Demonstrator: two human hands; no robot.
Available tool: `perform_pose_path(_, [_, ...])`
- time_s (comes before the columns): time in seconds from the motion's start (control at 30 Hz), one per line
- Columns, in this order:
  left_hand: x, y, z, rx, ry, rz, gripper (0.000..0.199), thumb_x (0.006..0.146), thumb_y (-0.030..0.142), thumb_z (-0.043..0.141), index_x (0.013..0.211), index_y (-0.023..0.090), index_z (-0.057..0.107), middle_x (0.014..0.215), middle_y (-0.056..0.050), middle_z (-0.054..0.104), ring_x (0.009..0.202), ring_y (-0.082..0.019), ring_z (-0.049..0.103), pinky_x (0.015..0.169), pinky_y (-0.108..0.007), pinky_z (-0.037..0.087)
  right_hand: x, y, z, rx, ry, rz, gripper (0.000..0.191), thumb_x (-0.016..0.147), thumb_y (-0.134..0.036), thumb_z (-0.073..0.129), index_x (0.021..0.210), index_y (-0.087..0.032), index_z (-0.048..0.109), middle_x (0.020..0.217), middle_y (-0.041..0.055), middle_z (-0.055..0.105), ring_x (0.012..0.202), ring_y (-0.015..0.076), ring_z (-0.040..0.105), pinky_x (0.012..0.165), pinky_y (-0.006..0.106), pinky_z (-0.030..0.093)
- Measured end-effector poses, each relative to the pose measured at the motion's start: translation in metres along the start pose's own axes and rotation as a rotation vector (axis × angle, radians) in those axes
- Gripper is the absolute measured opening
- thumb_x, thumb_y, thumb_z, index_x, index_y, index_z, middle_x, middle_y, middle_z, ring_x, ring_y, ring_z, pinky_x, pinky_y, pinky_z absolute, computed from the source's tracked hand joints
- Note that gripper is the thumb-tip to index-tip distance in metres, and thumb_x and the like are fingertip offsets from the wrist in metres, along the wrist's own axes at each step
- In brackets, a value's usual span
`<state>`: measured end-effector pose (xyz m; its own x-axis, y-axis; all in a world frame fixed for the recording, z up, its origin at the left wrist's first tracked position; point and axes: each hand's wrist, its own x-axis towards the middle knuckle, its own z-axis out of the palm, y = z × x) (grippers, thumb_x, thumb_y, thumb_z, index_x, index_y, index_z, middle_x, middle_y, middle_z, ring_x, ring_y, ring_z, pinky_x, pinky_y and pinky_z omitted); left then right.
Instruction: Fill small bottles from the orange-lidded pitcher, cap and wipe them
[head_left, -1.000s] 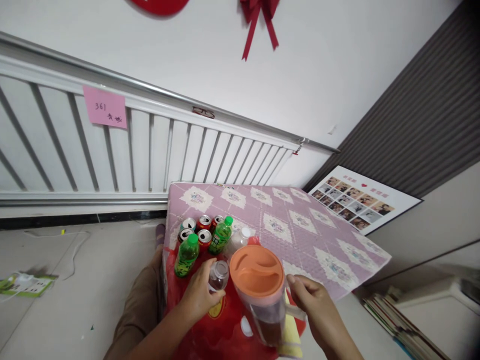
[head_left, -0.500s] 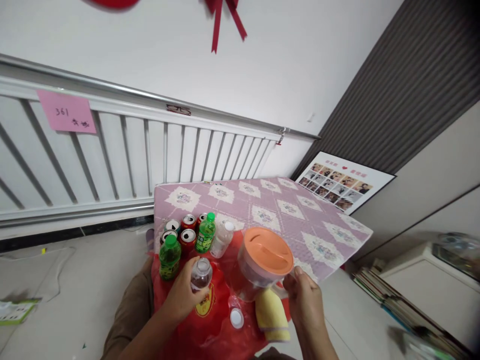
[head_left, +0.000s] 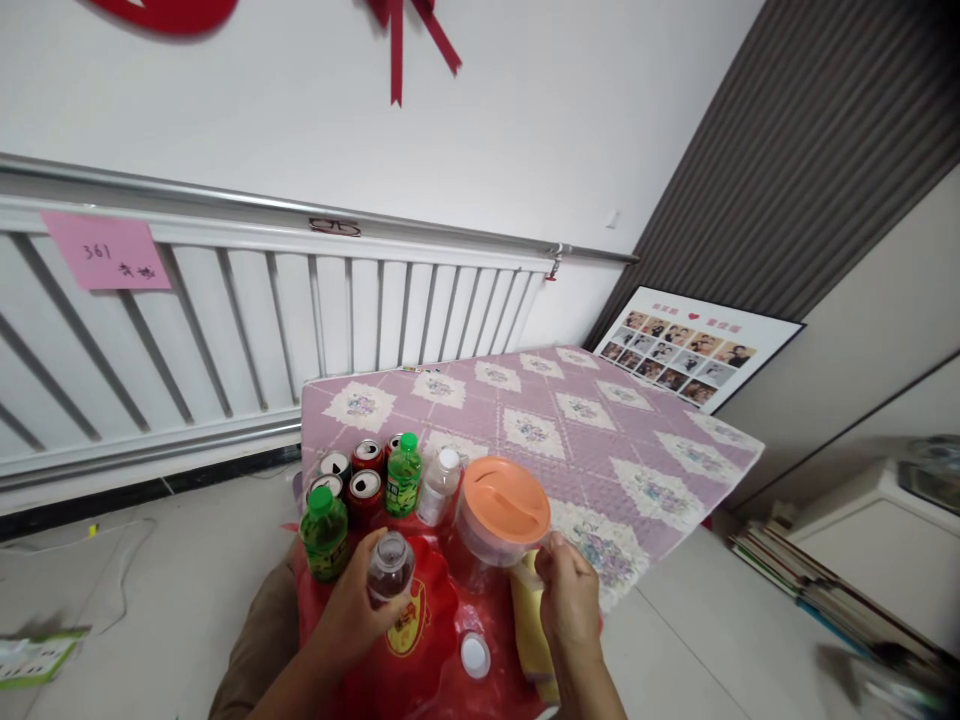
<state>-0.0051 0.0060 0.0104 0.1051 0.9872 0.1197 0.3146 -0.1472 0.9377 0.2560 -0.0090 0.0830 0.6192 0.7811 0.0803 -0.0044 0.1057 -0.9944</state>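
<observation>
My left hand [head_left: 354,612] grips one open bottle [head_left: 391,568]; apart from it, my right hand [head_left: 571,598] clasps one orange-lidded pitcher [head_left: 501,515] by its handle, partly hiding one yellow cloth [head_left: 529,622]. Nearby: five cans [head_left: 366,486], two green bottles [head_left: 325,537], one white-capped bottle [head_left: 438,488], one loose cap [head_left: 475,656].

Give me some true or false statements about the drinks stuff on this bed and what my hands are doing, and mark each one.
1. The left hand holds an uncapped clear bottle. True.
2. The right hand grips the pitcher by its handle. True.
3. The pitcher's lid is green. False: the lid is orange.
4. Two green-capped bottles stand near the cans. True.
5. The loose white cap lies on the yellow cloth. False: the white cap lies on the red covering.
</observation>
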Motion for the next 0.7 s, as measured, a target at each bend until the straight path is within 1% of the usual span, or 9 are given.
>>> perform_pose_path(0.17, [0.000,0.000,0.000,0.030,-0.008,-0.007,0.069,0.068,0.022,0.064,0.132,0.016,0.038,0.132,-0.016,0.055,0.124,-0.030,0.055,0.112,-0.052,0.037,-0.006,0.007,0.000,-0.004,0.002,0.038,0.039,0.077,-0.051,0.061,0.056,-0.022,0.045,0.055,-0.0063,0.041,0.052,0.0110,0.036,0.049,0.024,0.036])
perform_pose_path(0.33, [0.000,0.007,-0.002,0.031,-0.016,-0.023,0.068,0.068,0.024,0.064,0.131,0.017,0.039,0.131,-0.014,0.057,0.122,-0.030,0.057,0.110,-0.050,0.040,-0.005,0.013,-0.004,-0.029,-0.019,0.050,0.045,0.075,-0.060,0.062,0.055,-0.022,0.047,0.054,-0.0066,0.040,0.053,0.0114,0.037,0.050,0.024,0.040])
perform_pose_path(0.43, [-0.001,0.010,-0.002,0.029,-0.012,-0.034,0.068,0.068,0.025,0.064,0.131,0.017,0.038,0.130,-0.014,0.057,0.121,-0.029,0.058,0.110,-0.049,0.041,-0.004,0.012,-0.007,-0.060,-0.033,0.047,0.046,0.075,-0.062,0.062,0.057,-0.021,0.052,0.055,-0.0051,0.046,0.055,0.0129,0.043,0.053,0.026,0.043])
perform_pose_path(0.5, [-0.001,0.009,-0.002,0.024,0.003,-0.032,0.068,0.068,0.025,0.064,0.131,0.017,0.039,0.130,-0.014,0.057,0.121,-0.029,0.058,0.109,-0.048,0.041,-0.005,0.011,-0.011,-0.083,-0.029,0.042,0.043,0.074,-0.062,0.063,0.067,-0.019,0.061,0.065,-0.0014,0.057,0.065,0.0165,0.052,0.061,0.028,0.047])
perform_pose_path(0.57, [-0.002,0.008,-0.001,0.014,0.020,-0.020,0.067,0.069,0.026,0.064,0.131,0.017,0.039,0.130,-0.015,0.058,0.121,-0.029,0.058,0.108,-0.048,0.043,-0.010,0.012,-0.019,-0.109,0.025,0.038,0.045,0.073,-0.060,0.065,0.090,-0.019,0.066,0.090,0.0040,0.067,0.087,0.0218,0.059,0.073,0.030,0.050])
perform_pose_path(0.63, [-0.002,0.006,0.000,0.006,0.028,-0.005,0.067,0.069,0.025,0.065,0.131,0.017,0.039,0.130,-0.014,0.058,0.120,-0.029,0.059,0.107,-0.047,0.044,-0.019,0.018,-0.030,-0.141,0.123,0.044,0.055,0.073,-0.059,0.065,0.112,-0.020,0.061,0.113,0.0075,0.065,0.104,0.0250,0.058,0.079,0.032,0.051])
perform_pose_path(0.67, [-0.002,0.005,0.000,0.005,0.030,0.000,0.068,0.069,0.024,0.065,0.131,0.018,0.040,0.129,-0.013,0.059,0.120,-0.029,0.059,0.107,-0.046,0.044,-0.025,0.024,-0.037,-0.163,0.163,0.053,0.059,0.074,-0.059,0.065,0.118,-0.020,0.057,0.116,0.0082,0.065,0.106,0.0256,0.059,0.079,0.033,0.051])
perform_pose_path(0.7, [-0.002,0.005,0.000,0.005,0.033,0.006,0.068,0.069,0.024,0.066,0.131,0.019,0.040,0.129,-0.012,0.059,0.119,-0.028,0.060,0.107,-0.046,0.044,-0.032,0.031,-0.044,-0.182,0.173,0.061,0.060,0.075,-0.059,0.064,0.120,-0.020,0.055,0.112,0.0083,0.066,0.103,0.0260,0.061,0.077,0.033,0.053])
